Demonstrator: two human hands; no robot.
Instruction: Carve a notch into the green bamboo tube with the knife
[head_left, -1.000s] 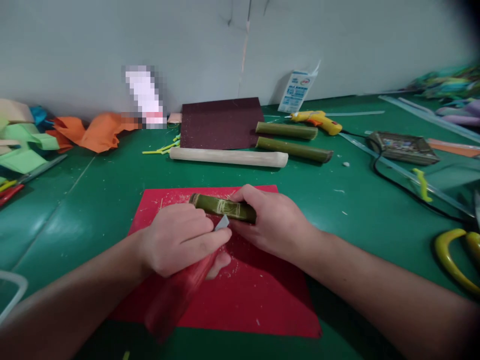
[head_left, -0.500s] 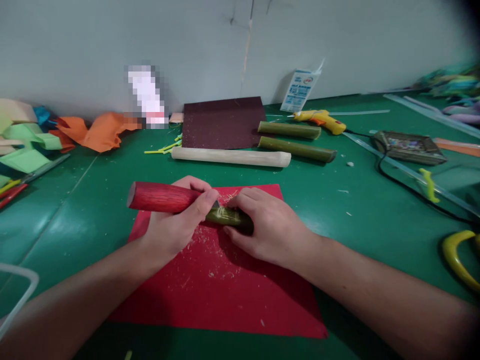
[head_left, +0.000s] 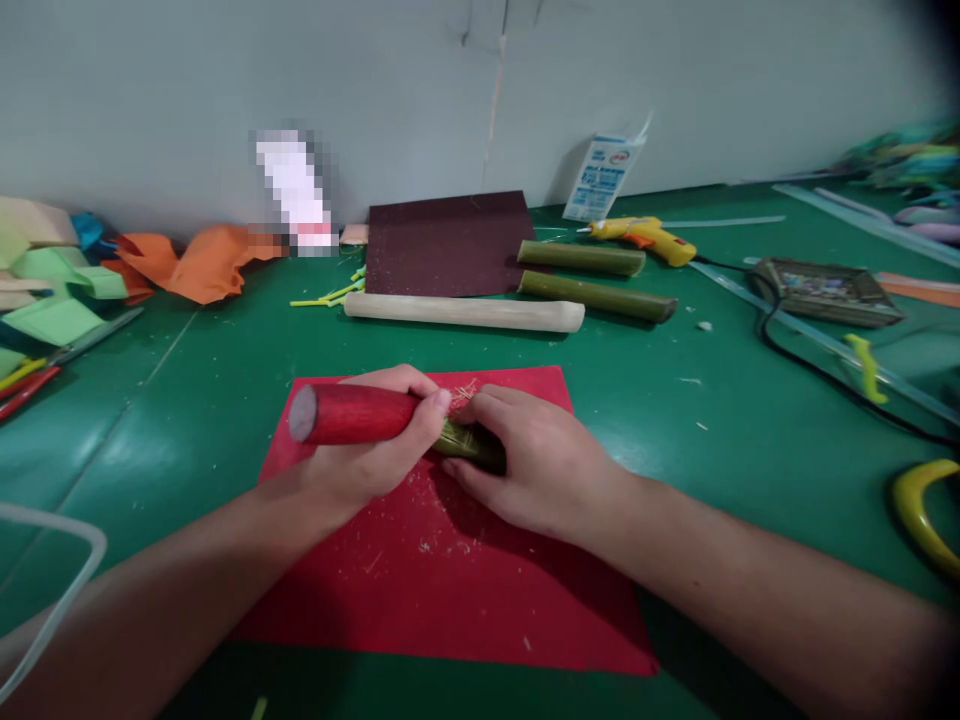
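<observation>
My left hand (head_left: pixel 375 455) is wrapped round the red wooden handle (head_left: pixel 349 414) of a knife, which points left; its blade is hidden between my hands. My right hand (head_left: pixel 536 460) presses a short green bamboo piece (head_left: pixel 469 445) down onto a red sheet (head_left: pixel 450 570). The knife meets the bamboo's left end, where pale scraped fibres show. Fine shavings lie scattered on the red sheet beneath my hands.
Behind the sheet on the green table lie a pale peeled stick (head_left: pixel 461 312), two green bamboo lengths (head_left: pixel 596 296), a dark maroon sheet (head_left: pixel 450 245), a yellow glue gun (head_left: pixel 637 237) and a white packet (head_left: pixel 604 180). Coloured paper (head_left: pixel 187 262) is piled left; a black cable (head_left: pixel 825 370) and yellow-handled tool (head_left: pixel 919 510) lie right.
The knife handle swung up from pointing toward me to lying leftward across the bamboo. The exposed blade tip is now hidden, and more shavings lie on the red sheet.
</observation>
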